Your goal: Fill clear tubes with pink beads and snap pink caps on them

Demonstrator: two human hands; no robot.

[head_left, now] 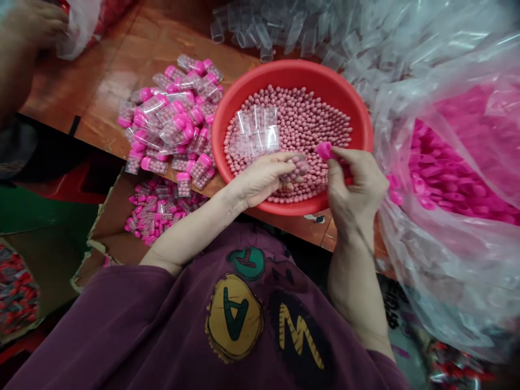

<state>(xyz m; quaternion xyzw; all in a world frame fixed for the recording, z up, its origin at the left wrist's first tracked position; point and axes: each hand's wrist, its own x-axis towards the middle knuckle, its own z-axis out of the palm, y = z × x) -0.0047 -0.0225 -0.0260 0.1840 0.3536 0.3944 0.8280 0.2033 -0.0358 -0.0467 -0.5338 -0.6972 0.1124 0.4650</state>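
Note:
My left hand (266, 176) is closed around a small clear tube (298, 167) filled with pink beads, held over the near rim of a red bowl (357, 116). My right hand (357, 181) pinches a pink cap (325, 150) just right of the tube's open end. The bowl holds a bed of pink beads (309, 124) with a few empty clear tubes (258, 130) lying on top.
A pile of filled, pink-capped tubes (173, 116) lies on the wooden table left of the bowl. More fill a cardboard box (158, 208) below the table edge. A plastic bag of pink caps (459, 168) sits right, empty clear tubes (268, 27) behind. Another person's hand (28, 24) is top left.

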